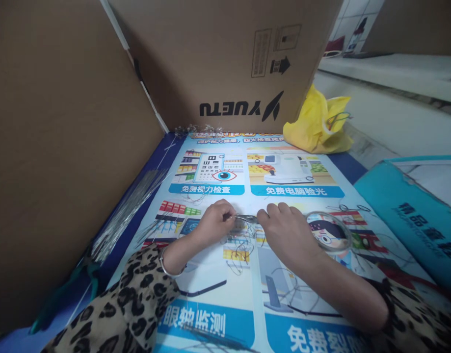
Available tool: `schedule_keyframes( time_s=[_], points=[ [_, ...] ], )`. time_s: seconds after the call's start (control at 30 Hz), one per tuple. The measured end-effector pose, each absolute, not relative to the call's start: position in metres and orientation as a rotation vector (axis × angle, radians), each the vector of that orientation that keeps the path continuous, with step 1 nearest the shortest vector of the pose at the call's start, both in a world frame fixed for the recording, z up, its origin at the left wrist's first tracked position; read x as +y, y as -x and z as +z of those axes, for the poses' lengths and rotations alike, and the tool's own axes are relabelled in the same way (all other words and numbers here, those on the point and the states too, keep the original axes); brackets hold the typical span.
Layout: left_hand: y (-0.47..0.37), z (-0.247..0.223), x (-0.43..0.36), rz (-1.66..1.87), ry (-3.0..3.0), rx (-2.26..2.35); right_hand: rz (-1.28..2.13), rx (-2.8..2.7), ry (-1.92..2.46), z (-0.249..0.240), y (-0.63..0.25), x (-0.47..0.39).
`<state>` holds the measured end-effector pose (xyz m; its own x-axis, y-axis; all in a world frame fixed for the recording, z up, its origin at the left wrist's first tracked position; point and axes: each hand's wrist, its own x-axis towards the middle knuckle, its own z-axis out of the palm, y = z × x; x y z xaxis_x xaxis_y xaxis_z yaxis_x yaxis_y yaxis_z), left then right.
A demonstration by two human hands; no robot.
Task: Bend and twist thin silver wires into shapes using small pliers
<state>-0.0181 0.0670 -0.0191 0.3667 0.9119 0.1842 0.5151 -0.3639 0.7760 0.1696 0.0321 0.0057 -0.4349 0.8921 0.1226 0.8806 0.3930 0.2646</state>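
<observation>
Between the fingertips of my left hand (pixel 217 221) is a pinch on what looks like thin wire, most of it hidden by the fingers. My right hand (pixel 286 233) is closed around slim metal pliers (pixel 246 217), whose narrow jaws point left and meet the left fingertips. The palm hides the handles. Just below the jaws lies a loose tangle of bent wire (pixel 240 252) on the printed poster (pixel 252 235). A coil of clear wire or tape (pixel 349 240) rests beside my right wrist.
Straight cut wires (pixel 127 213) lie in a bundle at left, near a green-handled tool (pixel 68 294). Twisted wire pieces (pixel 206 129) line the cardboard box (pixel 225 63) behind. A yellow bag (pixel 317 125) and a turquoise box (pixel 409 206) stand at right.
</observation>
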Motion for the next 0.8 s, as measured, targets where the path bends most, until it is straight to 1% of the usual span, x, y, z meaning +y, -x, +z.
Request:
schedule_keyframes(
  time_s=[0.8],
  points=[
    [0.0169, -0.0229, 0.0671, 0.875, -2.015, 1.246, 0.438, 2.557, -1.67, 0.0043, -0.1683, 0.034]
  ],
)
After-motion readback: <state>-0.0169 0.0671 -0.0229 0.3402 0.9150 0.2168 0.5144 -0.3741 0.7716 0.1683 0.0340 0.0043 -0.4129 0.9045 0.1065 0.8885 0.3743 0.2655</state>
